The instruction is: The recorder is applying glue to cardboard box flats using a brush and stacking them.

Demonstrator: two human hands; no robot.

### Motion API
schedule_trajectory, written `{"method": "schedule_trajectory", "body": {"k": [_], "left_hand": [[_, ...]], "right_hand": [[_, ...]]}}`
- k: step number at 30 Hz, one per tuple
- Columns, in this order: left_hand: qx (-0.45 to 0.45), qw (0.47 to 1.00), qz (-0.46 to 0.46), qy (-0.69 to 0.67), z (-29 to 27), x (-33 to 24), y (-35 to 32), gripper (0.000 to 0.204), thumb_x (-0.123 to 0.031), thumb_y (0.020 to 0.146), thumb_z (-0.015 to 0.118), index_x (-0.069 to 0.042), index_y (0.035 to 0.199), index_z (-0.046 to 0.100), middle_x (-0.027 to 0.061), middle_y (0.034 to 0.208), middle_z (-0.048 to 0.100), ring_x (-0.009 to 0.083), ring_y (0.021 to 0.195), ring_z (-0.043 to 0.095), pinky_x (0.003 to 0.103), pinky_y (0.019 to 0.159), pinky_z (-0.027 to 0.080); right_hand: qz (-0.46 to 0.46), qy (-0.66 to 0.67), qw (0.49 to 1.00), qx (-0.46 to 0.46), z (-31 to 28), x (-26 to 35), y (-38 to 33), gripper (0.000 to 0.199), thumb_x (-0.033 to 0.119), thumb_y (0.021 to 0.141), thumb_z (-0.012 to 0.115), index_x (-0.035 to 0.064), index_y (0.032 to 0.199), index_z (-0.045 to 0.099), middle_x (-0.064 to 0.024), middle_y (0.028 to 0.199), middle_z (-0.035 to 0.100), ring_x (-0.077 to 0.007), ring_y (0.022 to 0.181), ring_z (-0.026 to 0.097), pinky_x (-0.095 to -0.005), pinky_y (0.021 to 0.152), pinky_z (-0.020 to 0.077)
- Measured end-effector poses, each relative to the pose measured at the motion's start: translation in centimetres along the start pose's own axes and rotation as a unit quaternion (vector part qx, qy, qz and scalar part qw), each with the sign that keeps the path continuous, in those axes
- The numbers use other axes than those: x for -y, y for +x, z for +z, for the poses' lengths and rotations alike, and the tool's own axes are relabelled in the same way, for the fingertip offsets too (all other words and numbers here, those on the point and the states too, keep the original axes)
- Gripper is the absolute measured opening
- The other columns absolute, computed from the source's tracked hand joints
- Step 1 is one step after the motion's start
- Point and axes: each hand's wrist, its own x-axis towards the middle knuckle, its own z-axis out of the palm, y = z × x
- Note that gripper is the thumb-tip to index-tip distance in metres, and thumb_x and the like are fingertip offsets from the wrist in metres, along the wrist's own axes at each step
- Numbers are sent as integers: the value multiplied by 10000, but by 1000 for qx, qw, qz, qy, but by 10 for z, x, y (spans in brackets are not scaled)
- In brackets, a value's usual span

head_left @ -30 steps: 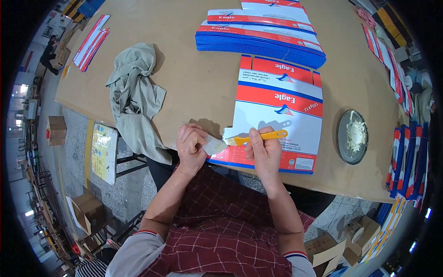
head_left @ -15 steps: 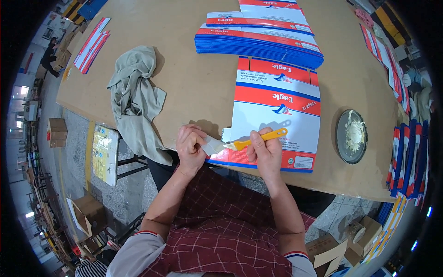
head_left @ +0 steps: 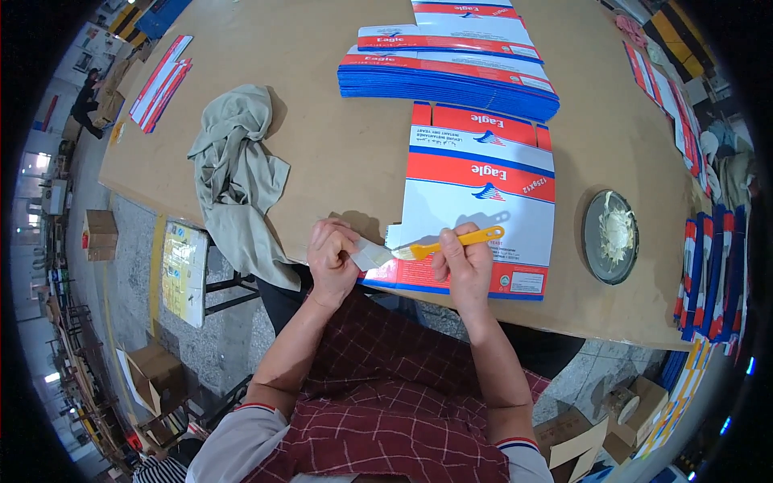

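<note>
My right hand (head_left: 465,262) is closed round a small brush (head_left: 475,237) with a yellow handle, its bristles pointing left. Between the fingers of my left hand (head_left: 333,256) is a small clear plastic piece (head_left: 371,255). The bristles lie against that piece's right edge, or very near it. Below and behind both hands rests a flat red, white and blue printed carton (head_left: 475,208), at the table's near edge. To the right of my right hand stands a round dark dish (head_left: 594,240) with whitish paste (head_left: 618,235) in it.
A stack of flat cartons (head_left: 447,84) rises beyond the carton. Left of it lies a crumpled grey-green cloth (head_left: 233,153) hanging over the edge of the brown table (head_left: 322,137). More cartons (head_left: 161,84) lie at far left, with others (head_left: 708,278) stacked upright at right.
The view has shifted slightly. Both hands keep nearly the same place, with the brush still held at the clear plastic piece.
</note>
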Motion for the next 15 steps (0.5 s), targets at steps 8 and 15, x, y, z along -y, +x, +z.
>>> {"method": "schedule_trajectory", "body": {"k": [8,15], "left_hand": [[6,1000,-14,4,1,1,-1,211,92,561,553,-52,619,410,80,689,538,271,766,528,340,700,430],[11,1000,-13,5,-2,2,0,208,113,556,525,-44,631,411,82,693,540,275,776,529,335,711,428]], "right_hand": [[-20,-43,999,11,3,-2,2,238,229,912,504,64,748,455,-5,541,500,-47,445,463,-171,414,372],[24,205,976,-76,-7,-4,9,241,213,924,472,85,730,410,-21,520,463,-63,401,398,-186,376,320]]}}
